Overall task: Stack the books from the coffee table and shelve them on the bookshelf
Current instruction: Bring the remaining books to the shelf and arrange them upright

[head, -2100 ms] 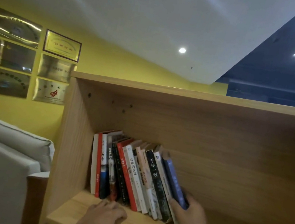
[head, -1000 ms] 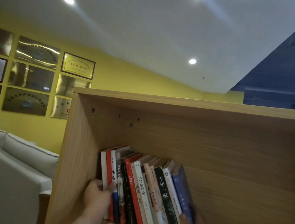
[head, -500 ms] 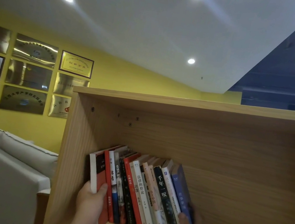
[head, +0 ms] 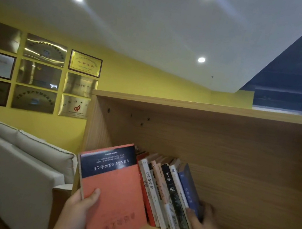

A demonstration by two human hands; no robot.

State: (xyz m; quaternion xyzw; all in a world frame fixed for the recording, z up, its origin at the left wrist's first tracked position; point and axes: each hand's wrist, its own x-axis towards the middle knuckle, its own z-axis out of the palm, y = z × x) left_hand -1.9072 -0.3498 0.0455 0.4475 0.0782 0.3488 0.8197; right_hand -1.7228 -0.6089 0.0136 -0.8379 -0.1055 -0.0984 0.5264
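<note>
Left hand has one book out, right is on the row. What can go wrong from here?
1. The row leans left, and the right hand grips only the blue book at its lower end. If released, the row could topple or slide.
2. The orange book has its title upside down, so it may get shelved inverted.
3. The left hand holds it by one lower corner, so it could slip.

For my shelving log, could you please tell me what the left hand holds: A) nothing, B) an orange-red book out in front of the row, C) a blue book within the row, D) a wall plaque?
B: the left hand grips the orange-red book in front of the shelved row.
</note>
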